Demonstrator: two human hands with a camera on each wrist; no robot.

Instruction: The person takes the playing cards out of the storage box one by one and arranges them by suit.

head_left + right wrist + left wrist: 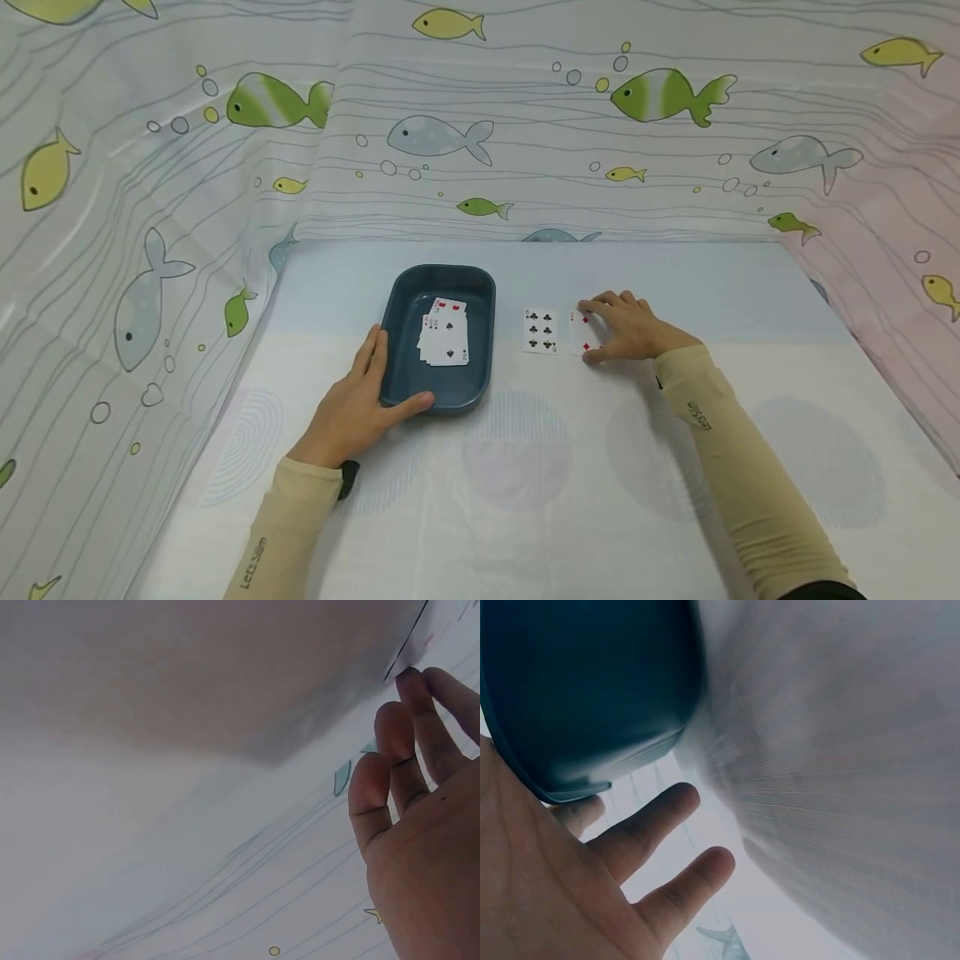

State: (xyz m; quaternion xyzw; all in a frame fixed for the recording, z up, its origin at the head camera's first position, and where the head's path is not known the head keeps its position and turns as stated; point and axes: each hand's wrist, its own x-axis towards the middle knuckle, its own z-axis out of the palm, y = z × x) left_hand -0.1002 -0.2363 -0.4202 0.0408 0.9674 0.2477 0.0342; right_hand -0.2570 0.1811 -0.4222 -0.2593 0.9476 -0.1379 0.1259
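Note:
A dark blue tray (480,383) stands left of centre on the table, with a loose pile of playing cards (450,342) in it, a two of spades on top. My left hand (356,408) lies around its near left corner, thumb over the near rim and fingers along the left side. In the left wrist view, two spread fingers (649,832) stand apart from the tray wall. To the right, my right hand (630,327) pinches a two of diamonds card (577,337) between thumb and index finger at opposite edges, partly covering it.
Face up between the tray and my right hand lies a six of clubs (540,332). The white table cover (525,500) has pale round prints. A fish-patterned curtain (525,125) rises behind the table and along both sides.

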